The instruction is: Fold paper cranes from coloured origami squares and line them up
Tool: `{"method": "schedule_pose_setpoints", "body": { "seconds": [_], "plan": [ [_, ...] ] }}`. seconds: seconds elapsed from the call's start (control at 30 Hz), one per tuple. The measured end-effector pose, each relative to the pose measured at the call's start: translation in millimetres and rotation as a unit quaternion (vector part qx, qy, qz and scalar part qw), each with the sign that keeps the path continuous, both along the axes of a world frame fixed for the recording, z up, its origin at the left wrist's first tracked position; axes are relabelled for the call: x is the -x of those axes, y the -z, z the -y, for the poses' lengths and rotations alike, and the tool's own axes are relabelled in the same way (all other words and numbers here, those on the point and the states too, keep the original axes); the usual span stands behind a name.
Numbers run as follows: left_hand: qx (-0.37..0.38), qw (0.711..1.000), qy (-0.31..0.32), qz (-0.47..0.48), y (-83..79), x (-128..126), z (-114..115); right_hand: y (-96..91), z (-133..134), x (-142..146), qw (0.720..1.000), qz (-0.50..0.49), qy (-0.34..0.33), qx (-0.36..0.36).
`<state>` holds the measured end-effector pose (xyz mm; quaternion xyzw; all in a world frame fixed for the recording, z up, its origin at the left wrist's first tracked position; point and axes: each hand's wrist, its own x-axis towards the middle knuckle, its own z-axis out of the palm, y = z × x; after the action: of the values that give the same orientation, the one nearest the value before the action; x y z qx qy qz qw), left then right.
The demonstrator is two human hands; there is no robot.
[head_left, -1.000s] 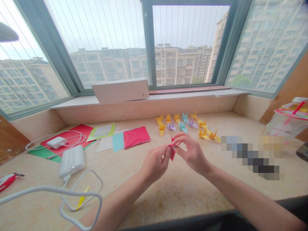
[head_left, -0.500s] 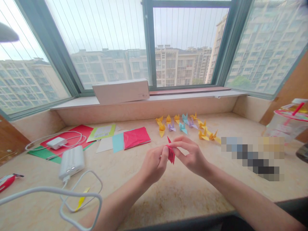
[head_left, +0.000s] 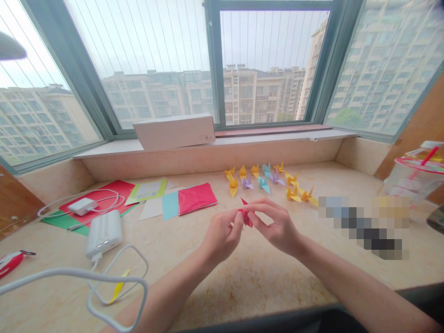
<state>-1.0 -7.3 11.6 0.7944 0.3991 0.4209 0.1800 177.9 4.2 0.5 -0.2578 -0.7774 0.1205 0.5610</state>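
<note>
A small folded piece of red paper (head_left: 246, 214) is pinched between both my hands above the marble sill. My left hand (head_left: 222, 235) grips its left side with closed fingers. My right hand (head_left: 275, 225) pinches its right side with thumb and fingertips. Behind the hands stand several small folded paper cranes (head_left: 267, 181) in yellow, teal and purple. A stack of red paper sheets (head_left: 196, 197) lies to the left, beside a light blue sheet (head_left: 169, 204).
A white power bank (head_left: 104, 234) with a looping white cable (head_left: 86, 282) lies at the left, near a white charger (head_left: 82, 206) on red and green sheets. A white box (head_left: 174, 131) rests on the window ledge. A plastic drink cup (head_left: 414, 176) stands at the right edge.
The red folded paper has been worked between the fingers; its lower tip, hanging down before, is now tucked up. Both hands stayed nearly in place.
</note>
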Motion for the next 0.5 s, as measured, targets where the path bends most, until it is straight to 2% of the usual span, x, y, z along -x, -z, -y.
{"method": "schedule_pose_setpoints", "body": {
  "seconds": [0.27, 0.5],
  "plan": [
    [0.068, 0.994, -0.005, 0.084, 4.5, -2.2, -3.5, 0.8, -0.7, -0.6, 1.0, -0.015, -0.019, 0.019],
    [0.035, 0.995, 0.007, 0.092, 2.4, -2.9, -1.9, 0.7, -2.4, -0.3, 1.0, -0.016, -0.001, 0.01]
  ]
}}
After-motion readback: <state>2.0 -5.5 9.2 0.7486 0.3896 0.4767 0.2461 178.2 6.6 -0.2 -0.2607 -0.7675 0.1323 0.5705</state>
